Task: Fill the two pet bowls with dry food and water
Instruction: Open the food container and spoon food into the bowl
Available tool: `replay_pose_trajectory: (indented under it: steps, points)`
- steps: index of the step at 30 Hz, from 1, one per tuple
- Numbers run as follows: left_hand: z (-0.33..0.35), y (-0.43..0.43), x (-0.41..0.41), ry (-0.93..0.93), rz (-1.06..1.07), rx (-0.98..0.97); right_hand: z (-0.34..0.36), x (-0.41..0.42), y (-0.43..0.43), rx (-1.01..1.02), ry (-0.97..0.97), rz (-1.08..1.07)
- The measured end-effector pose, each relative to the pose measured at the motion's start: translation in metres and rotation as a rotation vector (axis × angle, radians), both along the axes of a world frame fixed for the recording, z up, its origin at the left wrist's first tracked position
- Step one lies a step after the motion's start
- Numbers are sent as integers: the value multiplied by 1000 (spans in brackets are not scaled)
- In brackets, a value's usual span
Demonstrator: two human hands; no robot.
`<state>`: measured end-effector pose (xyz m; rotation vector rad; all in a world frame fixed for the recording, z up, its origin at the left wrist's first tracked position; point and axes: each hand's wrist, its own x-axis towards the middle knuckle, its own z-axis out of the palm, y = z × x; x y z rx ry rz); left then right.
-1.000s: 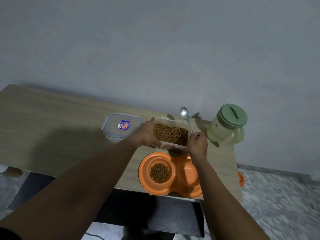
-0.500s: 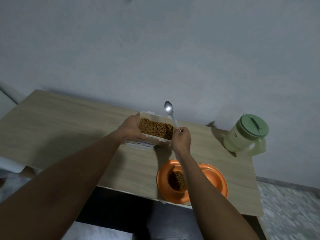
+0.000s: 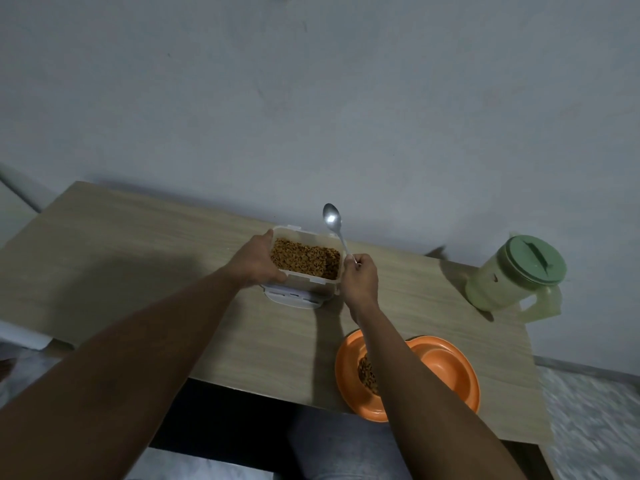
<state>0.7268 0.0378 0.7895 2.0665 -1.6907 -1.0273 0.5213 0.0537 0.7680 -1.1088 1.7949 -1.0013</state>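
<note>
Left hand (image 3: 258,263) grips the short wall of the tub (image 3: 308,284), which sits over its lid (image 3: 292,298); contact unclear. Tub part full of kibble (image 3: 301,258): judged light with thin walls, so hold it by the sides. Right hand (image 3: 360,284) pinches the spoon (image 3: 341,237) by the handle end, scoop up and empty. Bowls (image 3: 465,375) at near table (image 3: 138,254) edge: left well has kibble, right well looks dry. Jug (image 3: 509,282) far right, lidded, likely heavier; take by handle.

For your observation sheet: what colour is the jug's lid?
Green; the lid shows best in the head view.
</note>
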Motion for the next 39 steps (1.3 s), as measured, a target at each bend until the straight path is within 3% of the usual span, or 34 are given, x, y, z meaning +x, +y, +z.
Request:
replay_pose_trajectory:
  steps: [8, 15, 20, 35, 39]
  points:
    - [0, 2, 6, -34, -67, 39, -20, -37, 18, 163, 97, -171]
    - [-10, 1, 9, -11, -74, -22, -38, -29, 33, 203, 357, -17]
    - [-14, 0, 12, -15, -68, -42, -41, -28, 42, 214, 651, 180]
    - [-23, -4, 10, -13, -57, -56, -37, -13, 53, 194, 808, 545]
    - [-26, -6, 8, -19, -53, -73, -39, -9, 52, 218, 928, 611]
